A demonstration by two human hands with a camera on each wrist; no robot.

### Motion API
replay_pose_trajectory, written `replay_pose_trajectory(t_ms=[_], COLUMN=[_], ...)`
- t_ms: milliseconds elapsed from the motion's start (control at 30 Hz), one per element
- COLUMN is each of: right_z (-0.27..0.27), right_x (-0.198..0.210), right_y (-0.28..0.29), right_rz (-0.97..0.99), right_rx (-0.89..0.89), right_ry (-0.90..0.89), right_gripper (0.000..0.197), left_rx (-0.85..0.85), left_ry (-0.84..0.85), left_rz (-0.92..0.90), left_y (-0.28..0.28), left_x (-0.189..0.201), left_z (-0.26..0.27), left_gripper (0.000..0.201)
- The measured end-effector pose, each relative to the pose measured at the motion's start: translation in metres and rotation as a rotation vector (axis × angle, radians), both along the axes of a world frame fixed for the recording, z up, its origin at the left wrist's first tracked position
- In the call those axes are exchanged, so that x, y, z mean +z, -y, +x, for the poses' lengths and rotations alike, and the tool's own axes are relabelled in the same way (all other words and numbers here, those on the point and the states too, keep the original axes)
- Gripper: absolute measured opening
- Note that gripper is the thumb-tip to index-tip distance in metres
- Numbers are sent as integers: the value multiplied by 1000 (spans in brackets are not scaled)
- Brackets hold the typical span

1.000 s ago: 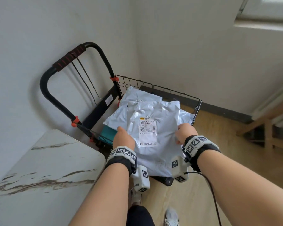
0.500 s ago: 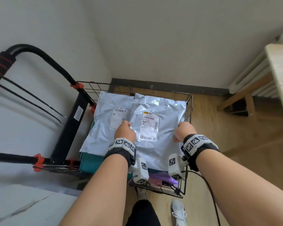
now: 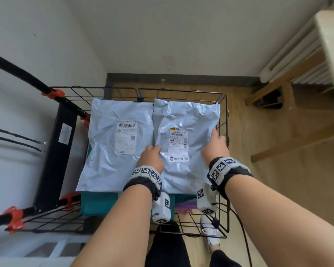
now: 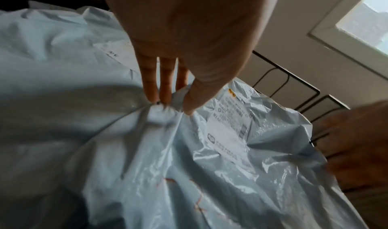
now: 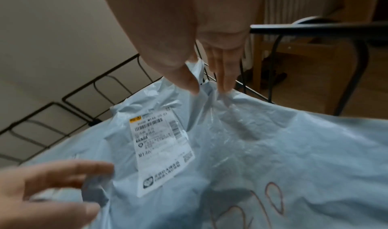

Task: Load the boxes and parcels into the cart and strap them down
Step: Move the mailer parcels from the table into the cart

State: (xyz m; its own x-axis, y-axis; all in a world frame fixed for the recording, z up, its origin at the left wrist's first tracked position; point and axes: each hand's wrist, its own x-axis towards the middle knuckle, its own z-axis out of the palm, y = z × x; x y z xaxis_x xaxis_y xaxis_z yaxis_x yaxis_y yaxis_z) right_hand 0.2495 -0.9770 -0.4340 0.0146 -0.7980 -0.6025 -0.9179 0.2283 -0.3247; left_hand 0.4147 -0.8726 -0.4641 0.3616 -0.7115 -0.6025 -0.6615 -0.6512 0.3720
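Observation:
A black wire cart (image 3: 181, 91) holds two grey plastic parcels side by side on a teal box (image 3: 98, 203). The left parcel (image 3: 112, 151) lies flat with its label up. On the right parcel (image 3: 193, 120), my left hand (image 3: 156, 149) pinches the film at its left edge. In the left wrist view the fingers and thumb of that hand (image 4: 170, 105) meet on a gathered fold. My right hand (image 3: 215, 134) holds the parcel's right edge by the cart's side wall, and the right wrist view shows thumb and fingers (image 5: 208, 86) pinching raised film. Two black cords (image 3: 14, 134) hang at the far left.
The cart's black handle (image 3: 17, 72) with orange clips (image 3: 54, 92) rises on the left against the wall. A wooden frame (image 3: 289, 79) and a radiator (image 3: 297, 58) stand at the right. My shoe (image 3: 210, 234) is under the cart's near rim; a white tabletop (image 3: 46, 251) lies at lower left.
The grey parcel has come down from above the cart to lie on the right beside the other parcel. Both hands went down and forward with it, and the view tipped downward.

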Motion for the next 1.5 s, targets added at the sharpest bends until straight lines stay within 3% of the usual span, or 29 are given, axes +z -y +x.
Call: replay_pose_trajectory(t_ms=[167,367,567,800,1033,1500], right_z=[2,-5,-12,-11,-24,-67], right_x=[-18,-58,-63,-34,13,109], right_y=[-7,-15,-14,-13,-20,-90], right_rz=[-301,-115,21,-25,-50,-242], right_rx=[296,608,601,513,445,772], right_ry=[32,-178,-244,-155,-28,73], right_gripper=[60,78,77,71,55,45], left_rx=[-135,-367,-463,-319,-52,344], left_ry=[186,269,320,277,268,459], left_rz=[-55,145,171,90,27,-113], left_y=[1,6,14,-7,-30,-150], left_x=[-13,-27,-31,-19,28,125], left_z=[4,-1,-4,-10,-35,-124], left_gripper=[65,86,86,74,59,56])
